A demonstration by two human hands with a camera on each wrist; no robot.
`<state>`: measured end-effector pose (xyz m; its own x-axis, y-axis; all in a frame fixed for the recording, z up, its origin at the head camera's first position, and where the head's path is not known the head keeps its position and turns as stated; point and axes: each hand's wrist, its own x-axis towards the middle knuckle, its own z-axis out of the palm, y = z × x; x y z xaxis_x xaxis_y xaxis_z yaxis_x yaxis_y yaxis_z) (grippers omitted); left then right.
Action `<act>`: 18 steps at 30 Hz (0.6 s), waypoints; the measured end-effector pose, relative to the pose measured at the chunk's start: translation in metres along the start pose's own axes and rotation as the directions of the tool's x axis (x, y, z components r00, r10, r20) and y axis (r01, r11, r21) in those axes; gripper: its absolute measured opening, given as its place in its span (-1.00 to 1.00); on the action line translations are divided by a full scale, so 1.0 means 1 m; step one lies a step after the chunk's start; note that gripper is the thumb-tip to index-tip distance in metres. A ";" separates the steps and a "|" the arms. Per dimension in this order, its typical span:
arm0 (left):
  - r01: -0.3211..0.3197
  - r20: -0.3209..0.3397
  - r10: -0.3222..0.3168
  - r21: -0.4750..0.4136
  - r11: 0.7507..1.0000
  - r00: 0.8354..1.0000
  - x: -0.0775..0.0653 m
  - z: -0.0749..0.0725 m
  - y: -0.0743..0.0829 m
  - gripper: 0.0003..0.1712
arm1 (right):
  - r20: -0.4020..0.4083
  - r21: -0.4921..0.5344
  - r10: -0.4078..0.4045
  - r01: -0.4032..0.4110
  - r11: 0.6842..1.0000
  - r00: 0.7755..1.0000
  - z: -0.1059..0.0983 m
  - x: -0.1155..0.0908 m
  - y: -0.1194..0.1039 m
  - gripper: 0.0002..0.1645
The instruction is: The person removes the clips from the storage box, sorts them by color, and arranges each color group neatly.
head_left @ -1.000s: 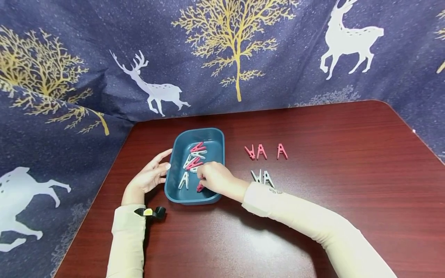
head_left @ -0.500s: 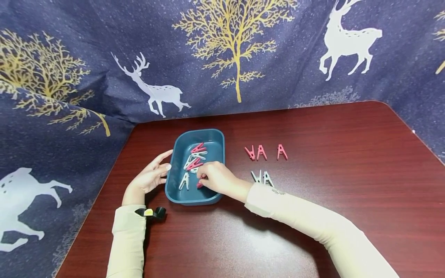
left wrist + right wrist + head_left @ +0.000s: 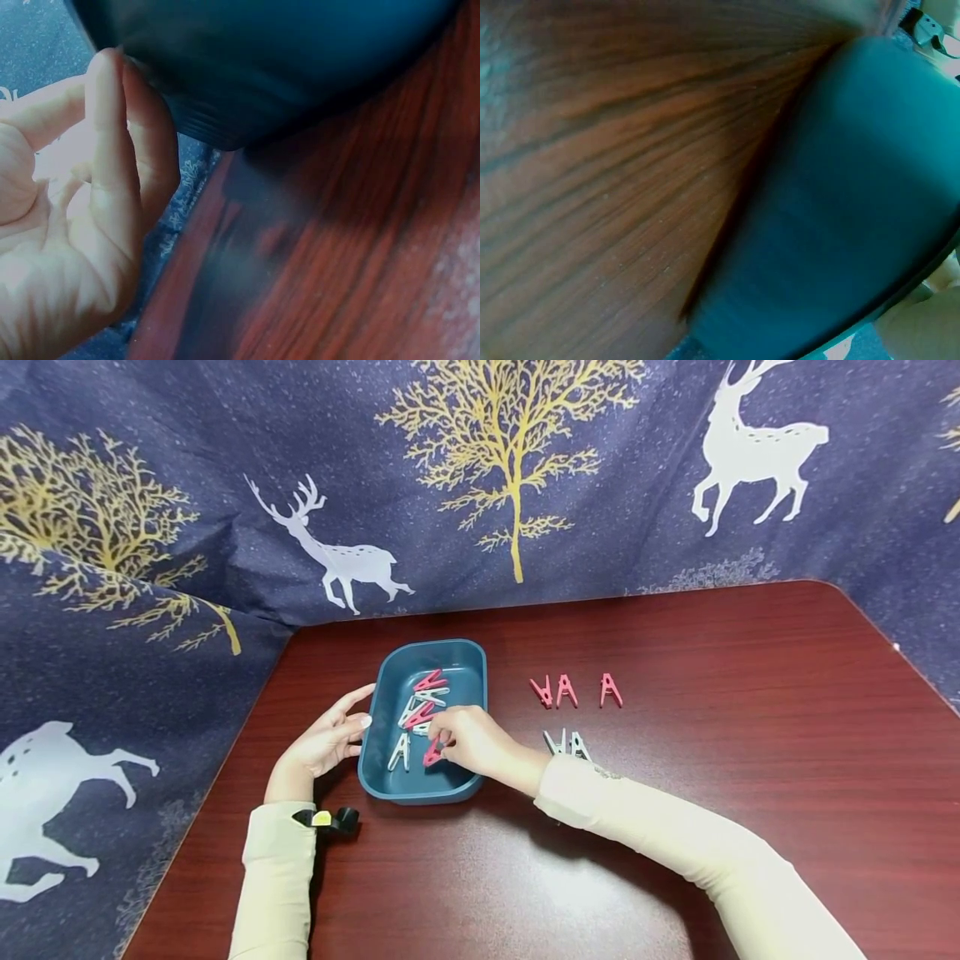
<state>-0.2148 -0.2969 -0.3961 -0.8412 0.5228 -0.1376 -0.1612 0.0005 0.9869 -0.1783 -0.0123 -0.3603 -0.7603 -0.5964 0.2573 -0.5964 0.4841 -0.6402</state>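
Observation:
A blue plastic bin [image 3: 420,785] stands at the table's left half with red and white clothespins in it. My left hand [image 3: 322,743] rests against the bin's left side, its fingertips touching the wall and rim; in the left wrist view the fingers [image 3: 112,135] meet the outer wall. Reaching in over the right rim, my right hand [image 3: 476,745] pinches a red clothespin [image 3: 432,753] low in the bin. My fingers partly cover that clothespin. A white clothespin [image 3: 400,752] lies just left of it. The right wrist view mostly shows the bin's outer wall [image 3: 832,187].
Right of the bin lie three red clothespins [image 3: 566,691] on the dark red wooden table [image 3: 720,718]. Nearer, pale grey clothespins [image 3: 577,745] lie beside my right sleeve [image 3: 637,814]. A blue cloth [image 3: 600,552] with deer and trees hangs behind the table.
My right hand has shifted slightly to the right and turned a little, and more of the red clothespin shows at its fingertips. My left hand stays at the bin's side.

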 end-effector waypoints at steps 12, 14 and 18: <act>0.032 -0.031 -0.031 0.021 0.999 0.999 0.000 -0.001 -0.001 -0.36 | -0.001 0.176 0.134 -0.132 0.976 0.991 -0.009 0.001 -0.001 -0.76; 0.027 -0.024 -0.026 0.013 1.000 0.999 0.000 -0.001 -0.001 -0.36 | -0.012 0.217 0.153 -0.146 0.965 0.988 -0.011 0.001 0.001 -0.75; 0.015 -0.008 -0.015 0.007 1.000 1.000 0.000 -0.001 0.000 -0.36 | -0.017 0.304 0.186 -0.173 0.937 0.982 -0.016 0.001 0.004 -0.74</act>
<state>-0.2153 -0.2977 -0.3964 -0.8427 0.5161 -0.1534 -0.1707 0.0141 0.9852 -0.1855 -0.0010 -0.3512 -0.8623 -0.4851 0.1454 -0.3494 0.3620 -0.8642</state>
